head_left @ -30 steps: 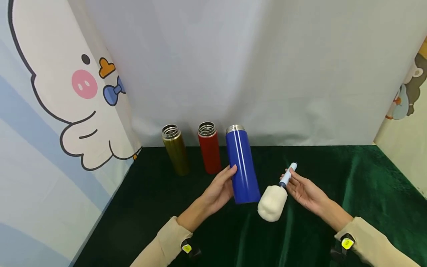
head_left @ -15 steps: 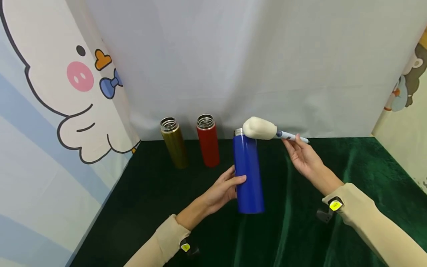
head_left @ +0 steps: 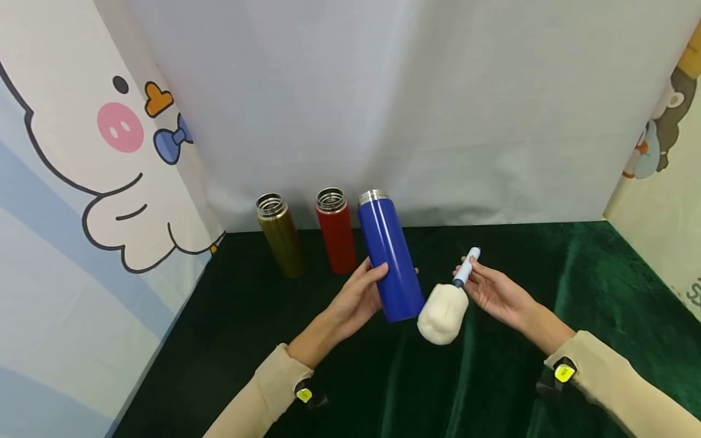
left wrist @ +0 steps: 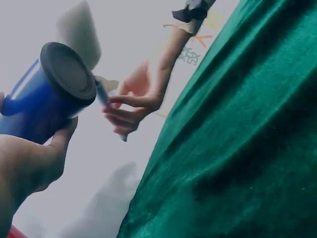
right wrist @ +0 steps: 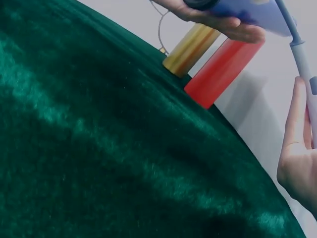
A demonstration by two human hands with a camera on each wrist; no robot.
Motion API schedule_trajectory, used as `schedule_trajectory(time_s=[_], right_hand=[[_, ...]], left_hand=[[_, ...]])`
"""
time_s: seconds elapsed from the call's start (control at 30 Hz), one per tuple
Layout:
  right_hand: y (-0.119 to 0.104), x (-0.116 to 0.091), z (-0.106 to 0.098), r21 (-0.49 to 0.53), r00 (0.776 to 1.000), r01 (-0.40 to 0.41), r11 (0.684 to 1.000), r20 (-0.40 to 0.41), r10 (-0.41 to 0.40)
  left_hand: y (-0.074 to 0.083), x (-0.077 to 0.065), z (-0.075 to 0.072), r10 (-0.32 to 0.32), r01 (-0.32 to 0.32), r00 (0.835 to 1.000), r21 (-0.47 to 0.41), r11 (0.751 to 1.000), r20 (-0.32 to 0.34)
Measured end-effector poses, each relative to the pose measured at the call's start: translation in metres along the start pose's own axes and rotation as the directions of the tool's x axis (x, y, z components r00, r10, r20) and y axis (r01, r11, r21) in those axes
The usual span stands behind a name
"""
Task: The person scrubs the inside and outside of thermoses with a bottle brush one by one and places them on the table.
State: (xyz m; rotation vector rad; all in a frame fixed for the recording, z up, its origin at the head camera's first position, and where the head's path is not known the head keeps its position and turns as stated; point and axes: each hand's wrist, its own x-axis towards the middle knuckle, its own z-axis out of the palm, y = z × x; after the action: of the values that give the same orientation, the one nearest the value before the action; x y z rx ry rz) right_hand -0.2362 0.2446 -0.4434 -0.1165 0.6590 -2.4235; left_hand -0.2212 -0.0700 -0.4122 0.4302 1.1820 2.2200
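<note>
My left hand [head_left: 356, 298] grips a blue metal bottle [head_left: 391, 258] round its lower half, thumb across the front. The bottle leans, its bare steel neck tipped up and to the left, and its dark base faces the camera in the left wrist view. Between thumb and fingers my right hand [head_left: 501, 298] pinches the pale handle of a sponge bottle brush [head_left: 442, 314]. Its thick cream sponge head points down and overlaps the bottle's lower right edge in the head view. In the right wrist view the brush handle [right wrist: 302, 64] runs up from the fingers.
Upright behind my left hand stand an olive-gold bottle [head_left: 282, 240] and a red bottle [head_left: 336, 237], both uncapped with steel necks. A dark green velvet cloth [head_left: 520, 255] covers the table. Pale curtain [head_left: 465, 109] hangs along the back edge, with a cartoon-printed panel [head_left: 66, 201] at left.
The brush swung up beside the blue bottle's neck, sponge toward the left, then came back down with the sponge low. The bottle straightened, then tilted left again. Both hands kept their hold.
</note>
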Motion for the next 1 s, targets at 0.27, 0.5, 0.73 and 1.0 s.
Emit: schedule_trajectory(time_s=[0.27, 0.5, 0.73, 1.0], right_hand=[[-0.005, 0.008, -0.006, 0.01, 0.999, 0.017, 1.0, -0.035, -0.017], [-0.025, 0.026, 0.022, 0.171, 0.961, 0.209, 0.963, -0.219, -0.169], [-0.024, 0.024, 0.031, 0.239, 0.94, 0.247, 0.939, -0.294, -0.172], [-0.001, 0.006, -0.001, 0.069, 0.987, 0.066, 0.995, -0.148, -0.055]], left_hand=[[0.0, -0.004, 0.001, -0.032, 0.03, 0.999, 0.067, 0.997, 0.03], [-0.008, -0.007, 0.001, -0.084, 0.075, 0.993, 0.097, 0.992, 0.089], [-0.009, -0.011, 0.001, -0.117, 0.114, 0.987, 0.035, 0.993, 0.113], [-0.003, -0.008, -0.005, -0.07, 0.067, 0.994, 0.04, 0.997, 0.085]])
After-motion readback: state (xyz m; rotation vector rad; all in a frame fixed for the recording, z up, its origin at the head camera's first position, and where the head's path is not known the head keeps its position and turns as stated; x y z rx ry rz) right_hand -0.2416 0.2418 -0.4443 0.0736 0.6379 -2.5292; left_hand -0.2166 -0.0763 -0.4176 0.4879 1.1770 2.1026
